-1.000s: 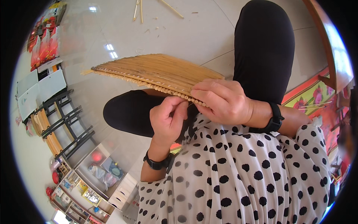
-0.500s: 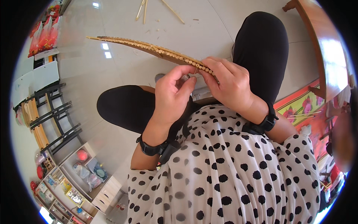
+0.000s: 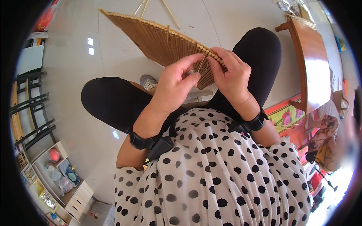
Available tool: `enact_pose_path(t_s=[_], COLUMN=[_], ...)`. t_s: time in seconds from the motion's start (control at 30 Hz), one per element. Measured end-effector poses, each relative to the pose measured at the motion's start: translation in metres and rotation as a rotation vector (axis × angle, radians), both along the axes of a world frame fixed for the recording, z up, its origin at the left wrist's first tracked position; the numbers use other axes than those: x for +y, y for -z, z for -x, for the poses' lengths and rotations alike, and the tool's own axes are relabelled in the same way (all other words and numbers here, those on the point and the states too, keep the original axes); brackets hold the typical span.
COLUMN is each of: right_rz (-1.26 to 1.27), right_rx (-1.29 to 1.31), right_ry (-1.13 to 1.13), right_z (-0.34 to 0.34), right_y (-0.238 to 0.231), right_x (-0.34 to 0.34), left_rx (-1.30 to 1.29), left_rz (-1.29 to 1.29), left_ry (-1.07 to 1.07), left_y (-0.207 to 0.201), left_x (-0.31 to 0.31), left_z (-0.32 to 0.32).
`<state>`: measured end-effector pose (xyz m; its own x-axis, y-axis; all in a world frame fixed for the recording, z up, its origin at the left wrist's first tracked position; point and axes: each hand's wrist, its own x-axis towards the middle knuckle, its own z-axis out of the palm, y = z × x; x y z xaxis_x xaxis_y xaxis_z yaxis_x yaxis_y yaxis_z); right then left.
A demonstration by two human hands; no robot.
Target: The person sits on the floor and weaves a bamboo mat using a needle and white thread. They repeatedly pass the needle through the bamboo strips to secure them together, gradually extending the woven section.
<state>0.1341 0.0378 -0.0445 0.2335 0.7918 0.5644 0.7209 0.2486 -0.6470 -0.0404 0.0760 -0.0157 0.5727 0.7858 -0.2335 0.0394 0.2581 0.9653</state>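
A stiff mat of straight tan stalks [image 3: 151, 41] is held up over my lap, its row of cut round ends along the upper edge. My right hand [image 3: 234, 77] grips the mat's right end, thumb on the near face and fingers over the edge. Beside it, my left hand [image 3: 175, 84] is closed with its index finger stretched to the stalks. A thin pale strand, perhaps a needle or thread, runs from the mat's edge down to the left thumb. On a left finger sits a metal ring or thimble [image 3: 190, 72]. One short stalk [image 3: 168, 33] sticks up from the mat.
Loose stalks [image 3: 171, 14] lie on the tiled floor ahead. A wooden table [image 3: 315, 64] stands at right, near a red floral mat [image 3: 284, 116]. At left are a black metal rack [image 3: 32, 109] and a shelf unit [image 3: 81, 199]. My knees flank the work.
The mat has tipped so that its broad ribbed face shows, where mostly its edge showed before. Both hands stay near its right end. The whole view has shifted a little.
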Motion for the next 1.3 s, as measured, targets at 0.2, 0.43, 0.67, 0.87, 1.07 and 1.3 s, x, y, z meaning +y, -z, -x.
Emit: enact_pose_path(t_s=[0.2,0.43,0.67,0.87,1.07,1.3], right_rz=[0.07,0.074,0.064,0.067,0.05,0.059], right_rx=[0.02,0.0,-0.017,-0.012,-0.029,-0.011], right_ry=[0.048,0.05,0.042,0.049,0.061,0.064], right_z=[0.007,0.006,0.006,0.009,0.008,0.009], right_y=[-0.006,-0.004,-0.002,-0.005,-0.003,-0.005], right_x=[0.001,0.001,0.002,0.002,0.002,0.002], left_rx=[0.12,0.208,0.273,0.298,0.303,0.306], left_rz=[-0.101,-0.512,-0.694,-0.753,-0.765,-0.771], left_ry=[0.064,-0.009,-0.101,-0.097,-0.096,-0.1], left_y=[-0.005,0.0,0.005,0.001,0.002,0.001], left_x=[0.009,0.01,0.009,0.011,0.011,0.01], left_z=[0.011,0.016,0.007,0.01,0.009,0.008])
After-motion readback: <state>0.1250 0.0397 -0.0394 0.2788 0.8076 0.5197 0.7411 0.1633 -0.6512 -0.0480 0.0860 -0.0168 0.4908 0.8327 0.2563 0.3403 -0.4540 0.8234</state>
